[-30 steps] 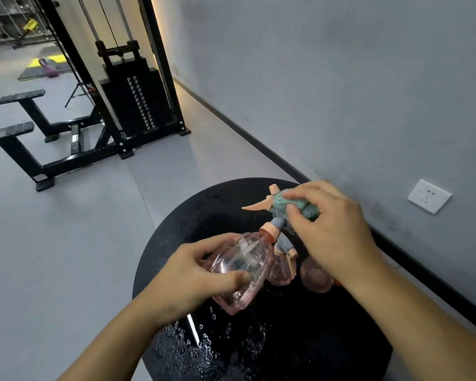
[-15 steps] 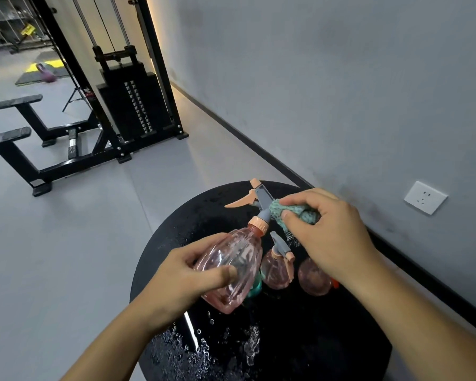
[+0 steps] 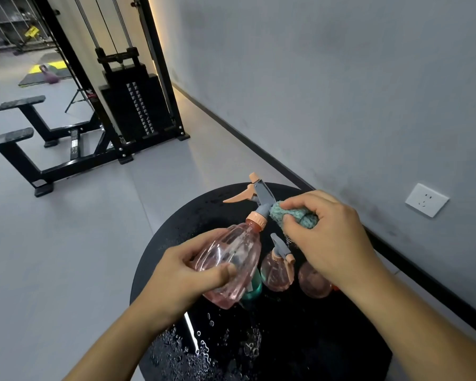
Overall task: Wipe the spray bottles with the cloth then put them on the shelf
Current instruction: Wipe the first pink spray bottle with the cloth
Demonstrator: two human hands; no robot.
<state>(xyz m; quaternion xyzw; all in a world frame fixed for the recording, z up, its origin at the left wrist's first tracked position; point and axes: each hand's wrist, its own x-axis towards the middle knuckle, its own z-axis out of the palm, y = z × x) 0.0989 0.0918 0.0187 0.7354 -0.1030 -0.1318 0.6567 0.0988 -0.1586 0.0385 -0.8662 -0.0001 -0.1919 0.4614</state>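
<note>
Over a wet black round table point(image 3: 327, 339) by a grey wall point(image 3: 327, 78): pink spray bottle point(image 3: 231, 259), left hand point(image 3: 182, 273) grasping it, nozzle tilted far-right; right hand point(image 3: 327, 237) pinching teal cloth point(image 3: 294, 215) at its neck.

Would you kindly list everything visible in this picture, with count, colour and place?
Held spray bottle: 1, pink, tilted above the table.
Standing spray bottles: 2 pink on the table; a teal thing behind the held one, mostly hidden.
Cloth: 1, teal, against the held bottle's neck.
Table: 1, black, round, wet.
Cable machine: 1, black, far left.
Socket: 1, white, on the wall.
Left hand: grips the held bottle.
Right hand: pinches the cloth.
</note>
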